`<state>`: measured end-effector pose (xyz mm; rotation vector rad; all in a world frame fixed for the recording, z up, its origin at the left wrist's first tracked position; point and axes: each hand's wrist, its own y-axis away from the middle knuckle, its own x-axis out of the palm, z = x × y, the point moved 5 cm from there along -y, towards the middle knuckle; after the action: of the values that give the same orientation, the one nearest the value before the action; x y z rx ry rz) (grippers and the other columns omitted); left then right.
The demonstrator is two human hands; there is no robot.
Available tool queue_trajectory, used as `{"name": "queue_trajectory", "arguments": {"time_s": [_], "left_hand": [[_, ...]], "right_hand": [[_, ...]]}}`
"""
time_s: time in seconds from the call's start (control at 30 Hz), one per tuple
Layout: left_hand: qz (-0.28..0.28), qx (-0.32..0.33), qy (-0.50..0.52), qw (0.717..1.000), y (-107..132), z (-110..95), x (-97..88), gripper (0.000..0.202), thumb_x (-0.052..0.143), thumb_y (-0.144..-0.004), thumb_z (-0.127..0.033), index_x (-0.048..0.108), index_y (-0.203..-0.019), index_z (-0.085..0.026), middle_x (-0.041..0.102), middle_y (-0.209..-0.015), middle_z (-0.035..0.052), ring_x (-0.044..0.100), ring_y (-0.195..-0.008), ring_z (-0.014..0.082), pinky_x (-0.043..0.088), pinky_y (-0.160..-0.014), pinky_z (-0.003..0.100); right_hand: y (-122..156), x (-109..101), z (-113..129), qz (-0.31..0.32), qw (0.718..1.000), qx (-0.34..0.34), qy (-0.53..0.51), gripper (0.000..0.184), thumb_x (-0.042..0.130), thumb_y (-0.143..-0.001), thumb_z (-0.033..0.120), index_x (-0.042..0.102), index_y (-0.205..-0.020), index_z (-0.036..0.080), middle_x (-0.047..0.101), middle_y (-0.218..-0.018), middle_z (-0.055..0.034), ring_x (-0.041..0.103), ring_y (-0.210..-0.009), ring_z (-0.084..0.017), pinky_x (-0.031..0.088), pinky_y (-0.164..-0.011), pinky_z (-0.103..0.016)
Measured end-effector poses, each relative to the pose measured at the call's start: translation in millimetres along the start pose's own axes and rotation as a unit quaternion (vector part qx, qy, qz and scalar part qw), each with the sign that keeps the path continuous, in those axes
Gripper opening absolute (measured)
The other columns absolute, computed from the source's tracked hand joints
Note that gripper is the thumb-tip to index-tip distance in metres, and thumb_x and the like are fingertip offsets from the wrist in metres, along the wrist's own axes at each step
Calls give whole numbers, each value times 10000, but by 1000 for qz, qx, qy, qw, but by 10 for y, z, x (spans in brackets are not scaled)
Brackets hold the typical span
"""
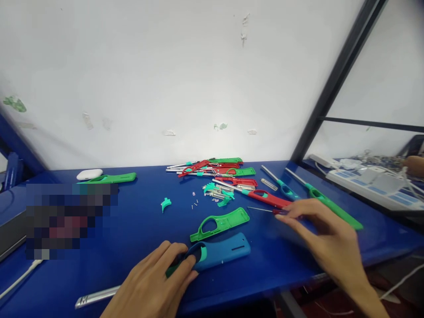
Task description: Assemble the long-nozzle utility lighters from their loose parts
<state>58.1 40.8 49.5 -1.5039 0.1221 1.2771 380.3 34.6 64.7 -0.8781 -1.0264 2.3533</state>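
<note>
My left hand (159, 278) is closed around the neck of a blue gas lighter (228, 251) lying on the table, its silver tube (96, 297) sticking out to the left. A turquoise trigger (203, 253) shows in the lighter's finger hole. Just behind it lies a green half shell (228, 222), inner side up. My right hand (327, 238) pinches the red handle of a small screwdriver (261, 209), whose thin shaft points left. Close to those fingers rests a red lighter (268, 198). A loose turquoise trigger (166, 203) and several tiny screws (194, 204) lie farther left.
Opened red and green lighters (212, 168) are heaped by the wall, with clear fuel tanks (269, 184) nearby. A blue lighter (287, 190) and a green lighter (334, 207) lie at right. A white case (89, 174) and green shell (115, 178) sit at left.
</note>
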Motion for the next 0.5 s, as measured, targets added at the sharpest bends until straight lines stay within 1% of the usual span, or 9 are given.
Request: {"name": "queue_trajectory", "arguments": {"time_s": [0.1, 0.17, 0.2, 0.27, 0.33, 0.37, 0.43, 0.5], "left_hand": [[-2, 1, 22, 1000, 31, -4, 21, 374, 332, -1147, -271, 701, -1087, -260, 791, -1010, -14, 774, -906, 140, 596, -878, 231], [18, 1, 37, 999, 63, 3, 55, 328, 363, -1142, -264, 688, -1101, -264, 787, -1057, -17, 765, -937, 138, 574, -915, 239], [30, 4, 41, 999, 81, 6, 73, 308, 375, -1139, -260, 682, -1119, -265, 784, -1085, -16, 760, -956, 143, 565, -926, 251], [42, 6, 40, 998, 111, 10, 92, 291, 382, -1136, -250, 671, -1158, -267, 779, -1127, -15, 752, -984, 153, 547, -939, 275], [41, 5, 39, 998, 126, 6, 90, 298, 374, -1139, -251, 670, -1170, -270, 779, -1135, -25, 746, -986, 154, 521, -951, 290], [36, 5, 39, 999, 126, -1, 83, 309, 367, -1142, -248, 674, -1159, -273, 781, -1128, -34, 745, -979, 150, 507, -956, 292], [13, 11, 38, 999, 114, -19, 51, 348, 347, -1148, -231, 689, -1107, -277, 788, -1107, -52, 740, -971, 149, 476, -978, 303], [-9, 24, 34, 999, 95, -36, 20, 387, 330, -1151, -213, 701, -1055, -271, 795, -1088, -56, 736, -975, 154, 454, -995, 312]], "right_hand": [[54, 107, -80, 80, 994, -31, 65, 58, 763, -938, 302, 744, -902, 261, 744, -916, -34, 715, -845, -237, 571, -804, -382], [62, 167, -109, 119, 988, -40, 88, 38, 746, -954, 303, 755, -959, 266, 754, -975, -36, 733, -888, -237, 581, -823, -374], [64, 178, -104, 127, 986, -46, 96, 36, 740, -960, 294, 759, -977, 269, 754, -999, -36, 737, -911, -236, 581, -839, -369], [78, 161, -32, 121, 985, -68, 101, 52, 721, -971, 256, 760, -999, 276, 745, -1025, -34, 734, -941, -224, 575, -865, -349], [109, 139, 116, 118, 986, -86, 82, 92, 703, -978, 227, 748, -1034, 286, 732, -1047, -29, 726, -970, -204, 570, -883, -314], [132, 155, 213, 137, 984, -91, 63, 112, 707, -977, 237, 737, -1069, 295, 725, -1075, -27, 722, -997, -195, 572, -893, -293], [187, 269, 431, 216, 972, -91, 25, 244, 752, -954, 303, 704, -1192, 328, 712, -1187, -22, 714, -1079, -189, 572, -954, -270], [254, 472, 649, 326, 941, -89, -8, 407, 809, -909, 389, 674, -1293, 374, 690, -1298, -11, 686, -1192, -200, 554, -1047, -282]]}}
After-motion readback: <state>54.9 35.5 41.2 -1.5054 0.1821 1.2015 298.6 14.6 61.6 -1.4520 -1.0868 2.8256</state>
